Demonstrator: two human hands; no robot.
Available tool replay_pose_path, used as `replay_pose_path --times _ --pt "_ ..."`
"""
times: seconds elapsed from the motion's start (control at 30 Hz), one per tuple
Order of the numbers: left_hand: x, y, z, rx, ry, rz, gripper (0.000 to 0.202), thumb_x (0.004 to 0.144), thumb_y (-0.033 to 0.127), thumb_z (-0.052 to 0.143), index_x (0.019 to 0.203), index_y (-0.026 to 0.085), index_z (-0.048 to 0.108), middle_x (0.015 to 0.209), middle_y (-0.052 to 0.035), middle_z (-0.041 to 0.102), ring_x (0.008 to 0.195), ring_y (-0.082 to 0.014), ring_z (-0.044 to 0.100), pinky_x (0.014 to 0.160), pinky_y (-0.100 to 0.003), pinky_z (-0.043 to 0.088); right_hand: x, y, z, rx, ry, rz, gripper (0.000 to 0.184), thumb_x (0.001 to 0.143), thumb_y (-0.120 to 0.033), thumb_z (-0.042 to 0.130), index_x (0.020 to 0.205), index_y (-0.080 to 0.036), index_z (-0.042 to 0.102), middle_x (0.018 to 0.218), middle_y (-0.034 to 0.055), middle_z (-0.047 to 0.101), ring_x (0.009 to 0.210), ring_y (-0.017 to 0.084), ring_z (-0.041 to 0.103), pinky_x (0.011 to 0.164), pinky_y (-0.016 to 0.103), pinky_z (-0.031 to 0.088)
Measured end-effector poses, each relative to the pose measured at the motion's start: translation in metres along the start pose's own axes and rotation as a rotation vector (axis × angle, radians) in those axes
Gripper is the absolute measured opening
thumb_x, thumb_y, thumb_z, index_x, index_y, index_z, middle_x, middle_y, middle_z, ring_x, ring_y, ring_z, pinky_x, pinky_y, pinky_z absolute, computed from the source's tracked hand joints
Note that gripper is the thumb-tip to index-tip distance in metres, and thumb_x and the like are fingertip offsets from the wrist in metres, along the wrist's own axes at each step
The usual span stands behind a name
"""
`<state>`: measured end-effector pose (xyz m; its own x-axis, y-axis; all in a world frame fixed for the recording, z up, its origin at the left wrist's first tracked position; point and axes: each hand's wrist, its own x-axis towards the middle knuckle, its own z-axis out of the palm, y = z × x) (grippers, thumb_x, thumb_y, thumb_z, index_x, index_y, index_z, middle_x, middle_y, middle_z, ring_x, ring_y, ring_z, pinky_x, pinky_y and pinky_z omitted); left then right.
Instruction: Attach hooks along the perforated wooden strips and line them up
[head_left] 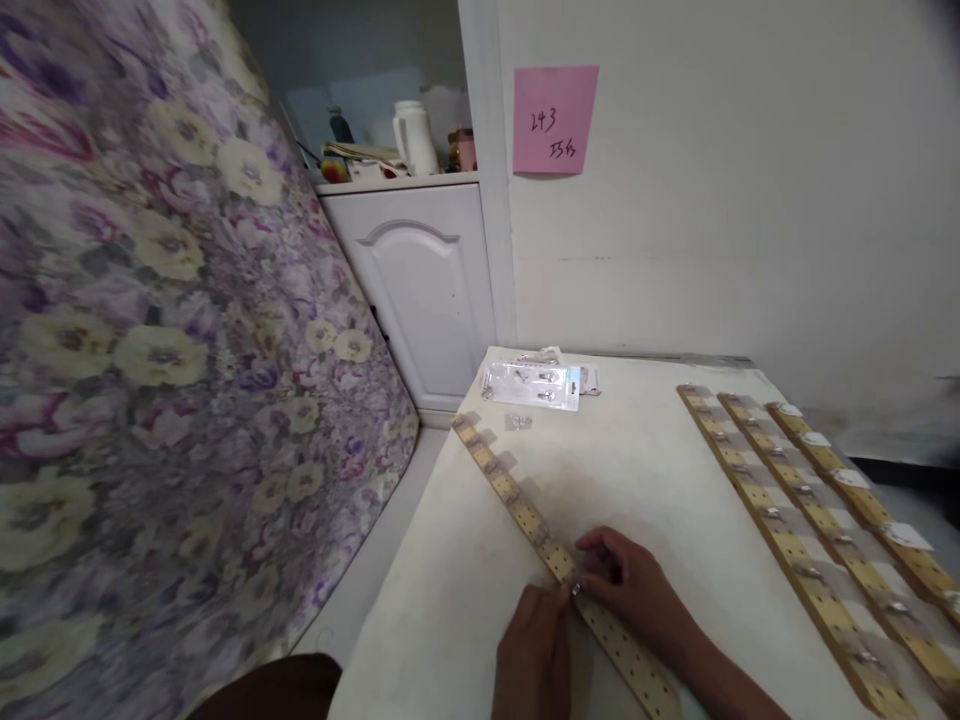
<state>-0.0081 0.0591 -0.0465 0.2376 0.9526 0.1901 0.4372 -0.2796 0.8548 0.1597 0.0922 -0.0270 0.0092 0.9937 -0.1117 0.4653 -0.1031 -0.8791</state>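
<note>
Across the white bench, left hand and right hand meet at a metal clip, grips unclear; I'd brace the perforated wooden strip flat.

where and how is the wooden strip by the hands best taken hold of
Best pinched, I'd say, by both long edges of its near stretch, coming from above: the narrow strip lies on the table, and small fittings line its far part while the near stretch looks bare.

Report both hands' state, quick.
Left hand: curled, at the small metal piece; grip unclear.
Right hand: partly curled, at the same piece; grip unclear.
</note>
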Motion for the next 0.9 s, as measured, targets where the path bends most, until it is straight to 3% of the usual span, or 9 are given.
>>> replay_pose_path --times 0.4,0.53,0.63,0.73,0.9 --pt "0.005 0.005 -0.006 0.029 -0.02 -0.006 0.027 0.092 0.026 0.04 0.102 0.025 0.065 0.087 -0.0045 0.062 0.082 -0.0171 0.06 0.077 -0.028 0.048 0.0 0.0 0.001 -0.017 -0.001 -0.045 0.019 0.068 -0.023 0.063 0.087 -0.021 0.06 0.073 -0.0017 0.063 0.066 0.015 0.055 0.063 0.026 0.042" --pt "0.005 0.01 -0.015 0.005 -0.043 0.014 0.027 0.091 0.027 0.042 0.104 0.022 0.064 0.091 -0.0057 0.065 0.086 -0.0179 0.061 0.079 -0.029 0.048 0.001 0.007 0.0 0.019 0.028 -0.079 0.032 0.066 -0.028 0.066 0.097 -0.02 0.061 0.077 -0.0002 0.064 0.067 0.016 0.056 0.063 0.027 0.044" --pt "0.006 0.011 -0.02 -0.043 -0.038 -0.02 0.028 0.089 0.028 0.043 0.11 0.021 0.062 0.098 -0.0066 0.066 0.09 -0.0182 0.061 0.083 -0.03 0.047 0.0 0.013 -0.002 0.12 0.072 -0.063 0.032 0.073 -0.039 0.06 0.1 -0.02 0.061 0.082 0.0013 0.064 0.064 0.015 0.057 0.059 0.027 0.046" --pt "0.008 0.009 -0.026 -0.052 -0.039 -0.088 0.03 0.087 0.03 0.045 0.11 0.018 0.06 0.084 -0.0033 0.066 0.075 -0.016 0.059 0.072 -0.027 0.047 -0.004 0.015 -0.003 0.239 0.113 -0.036 0.034 0.08 -0.047 0.05 0.098 -0.02 0.06 0.078 0.0 0.062 0.056 0.013 0.054 0.053 0.026 0.045" --pt "0.02 -0.001 -0.033 -0.1 -0.194 -0.093 0.027 0.08 0.023 0.048 0.104 0.018 0.059 0.069 0.0027 0.057 0.057 -0.0105 0.051 0.055 -0.02 0.04 -0.004 0.017 -0.002 0.315 0.152 -0.075 0.024 0.08 -0.042 0.052 0.09 -0.021 0.058 0.068 -0.0032 0.058 0.054 0.012 0.052 0.052 0.024 0.042"
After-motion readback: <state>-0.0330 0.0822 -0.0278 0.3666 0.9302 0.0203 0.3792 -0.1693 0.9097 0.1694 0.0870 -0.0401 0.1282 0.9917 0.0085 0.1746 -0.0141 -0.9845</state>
